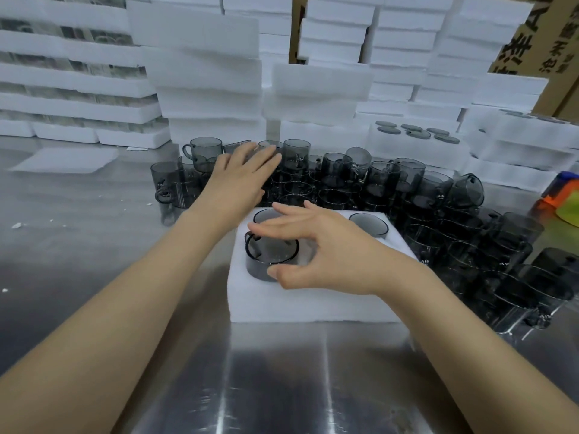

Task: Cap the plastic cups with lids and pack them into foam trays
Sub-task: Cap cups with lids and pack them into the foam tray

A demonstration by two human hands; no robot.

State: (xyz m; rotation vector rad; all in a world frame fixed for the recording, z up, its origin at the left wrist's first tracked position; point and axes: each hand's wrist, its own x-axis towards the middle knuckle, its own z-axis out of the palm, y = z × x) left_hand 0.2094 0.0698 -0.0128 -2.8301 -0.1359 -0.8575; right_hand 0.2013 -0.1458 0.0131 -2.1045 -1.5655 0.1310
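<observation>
Smoky grey cups [272, 255]; white foam tray [313, 302]; brown cartons [560, 98]

View: one, head-worn, wide-angle.
Position: above the foam tray [313, 296], on its near side.
Facing: forward and down, across the tray to the foam stacks [203, 73] behind it.
Range: close; tray mid-frame.

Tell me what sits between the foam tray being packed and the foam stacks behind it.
Head view: a crowd of loose smoky grey handled cups on the steel table fills that stretch; the left hand hovers over them.
</observation>
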